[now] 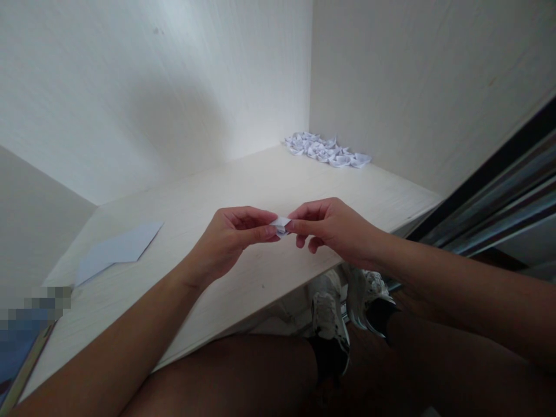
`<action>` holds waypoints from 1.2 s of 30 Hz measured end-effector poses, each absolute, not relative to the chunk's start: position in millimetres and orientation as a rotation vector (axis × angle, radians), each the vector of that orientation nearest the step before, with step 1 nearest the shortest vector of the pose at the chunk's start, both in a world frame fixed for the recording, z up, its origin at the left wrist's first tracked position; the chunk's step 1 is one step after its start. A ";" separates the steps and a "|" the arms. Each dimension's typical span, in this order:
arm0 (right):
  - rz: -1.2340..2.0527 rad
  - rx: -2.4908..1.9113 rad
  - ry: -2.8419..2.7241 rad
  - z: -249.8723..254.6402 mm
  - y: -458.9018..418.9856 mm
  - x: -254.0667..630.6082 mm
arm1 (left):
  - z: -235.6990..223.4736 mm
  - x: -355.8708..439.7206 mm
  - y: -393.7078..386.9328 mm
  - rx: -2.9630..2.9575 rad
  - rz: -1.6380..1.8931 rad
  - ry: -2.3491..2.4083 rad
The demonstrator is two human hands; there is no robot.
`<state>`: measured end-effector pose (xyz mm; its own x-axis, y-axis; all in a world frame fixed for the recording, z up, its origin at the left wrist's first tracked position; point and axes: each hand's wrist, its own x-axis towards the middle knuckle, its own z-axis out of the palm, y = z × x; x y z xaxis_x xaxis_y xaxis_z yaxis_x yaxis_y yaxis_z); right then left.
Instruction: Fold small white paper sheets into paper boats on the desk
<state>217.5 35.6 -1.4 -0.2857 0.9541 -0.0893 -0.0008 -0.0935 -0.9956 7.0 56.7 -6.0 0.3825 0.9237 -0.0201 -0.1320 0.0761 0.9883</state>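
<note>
A small folded piece of white paper (281,225) is pinched between my two hands, above the pale wooden shelf (243,284). My left hand (237,236) grips its left end between thumb and fingers. At its right end, the thumb and index finger of my right hand (328,226) close on it, while the other fingers curl below. Parts of the folded paper are hidden behind my fingertips.
Several folded white paper boats (325,150) lie in a heap in the far corner. Flat white paper sheets (117,249) rest on the left. Pale walls close in the back and sides. My shoes (328,313) show below the front edge.
</note>
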 end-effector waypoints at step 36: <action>0.990 -1.243 -1.765 0.4 30.1 205.2 | -1.0 10.8 48.9 1.520 0.942 0.978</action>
